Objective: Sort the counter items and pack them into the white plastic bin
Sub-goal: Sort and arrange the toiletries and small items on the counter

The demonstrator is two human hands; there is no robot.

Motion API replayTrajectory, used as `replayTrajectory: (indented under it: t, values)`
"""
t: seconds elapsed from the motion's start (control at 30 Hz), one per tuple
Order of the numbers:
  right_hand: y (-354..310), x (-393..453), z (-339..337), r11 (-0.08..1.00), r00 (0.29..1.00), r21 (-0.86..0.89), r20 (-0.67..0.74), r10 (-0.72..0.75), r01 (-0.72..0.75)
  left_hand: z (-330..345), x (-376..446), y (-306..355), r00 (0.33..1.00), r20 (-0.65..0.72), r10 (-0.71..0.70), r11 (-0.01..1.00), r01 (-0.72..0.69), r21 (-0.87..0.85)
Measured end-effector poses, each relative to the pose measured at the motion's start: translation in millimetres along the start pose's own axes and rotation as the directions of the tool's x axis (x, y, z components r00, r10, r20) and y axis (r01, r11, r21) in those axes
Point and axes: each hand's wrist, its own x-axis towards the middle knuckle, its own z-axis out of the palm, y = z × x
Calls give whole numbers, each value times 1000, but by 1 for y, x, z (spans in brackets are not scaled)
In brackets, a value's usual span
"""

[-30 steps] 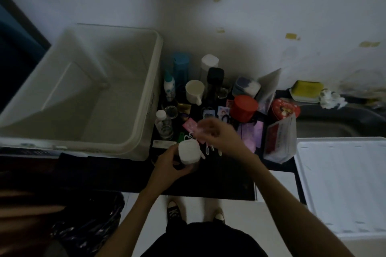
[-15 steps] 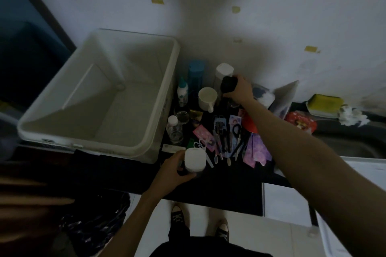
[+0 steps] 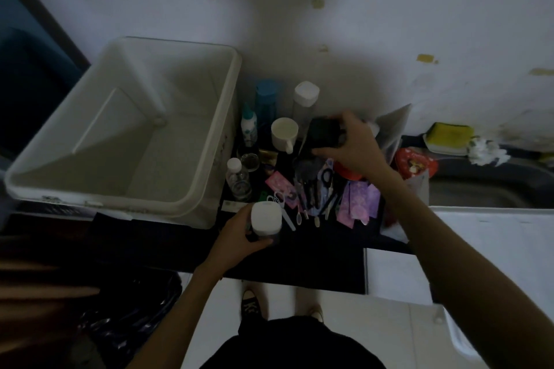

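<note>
I see a dark counter [image 3: 314,252] against a white wall [image 3: 389,24]; left hand [image 3: 236,237] grips a white-capped jar [image 3: 266,220], right hand [image 3: 353,144] clasps a black-lidded bottle [image 3: 325,132]

We see the white plastic bin [image 3: 126,135] open-topped with bare floor; bottles crowd just beside its right wall, a cream ceramic mug [image 3: 284,134] behind, cards and scissors covering the dark tabletop [image 3: 314,257]
</note>
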Motion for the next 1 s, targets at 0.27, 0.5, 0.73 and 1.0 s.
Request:
replayTrajectory:
  t: [0.27,0.5,0.73,1.0]
  values:
    - [4,-86,48,999,951,47,309,-10,-5,5,-3,-2,994,-108,-20,999,24,36]
    - [0,-121,79,998,945,63,325,-38,18,10,-10,12,971,-237,-6,996,26,80]
    - [-3,-129,78,995,958,102,286,-13,-17,0,-15,17,992,-116,-52,998,56,31]
    - [0,-130,73,997,923,68,385,4,-32,-38,-25,64,999,38,-8,967,-2,254]
